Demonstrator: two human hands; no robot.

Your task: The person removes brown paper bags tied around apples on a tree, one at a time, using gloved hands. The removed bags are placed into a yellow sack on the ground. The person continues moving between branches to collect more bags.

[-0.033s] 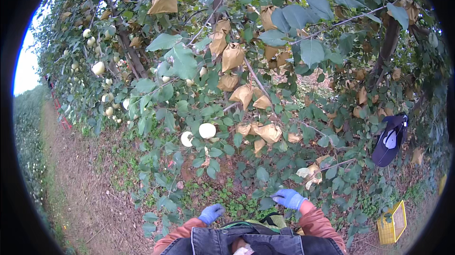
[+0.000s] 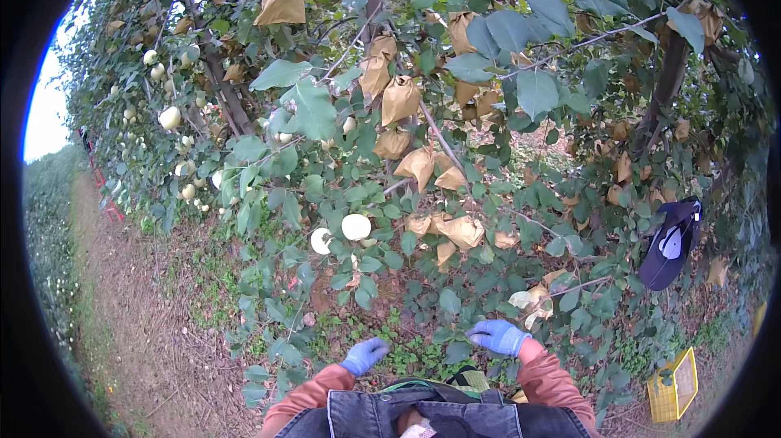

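Note:
My left hand, in a blue glove, hovers in front of my body above low green plants, its fingers loosely bent and nothing visible in them. To the right, my right hand, gloved alike, reaches leftward with its fingers extended beside some leaves; no object shows in it. Just beyond the right hand, a torn pale paper bag hangs on a thin branch. Two pale apples, one round and one partly covered by leaves, hang ahead of my left hand. Brown paper bags hang in a cluster farther up.
A dark cap hangs among the branches at right. Below it a yellow crate stands on the ground. More bagged fruit and bare pale apples fill the trees. A dirt path runs along the left.
My left hand has risen slightly, away from my body. The right hand has hardly moved, and the branches and fruit look the same.

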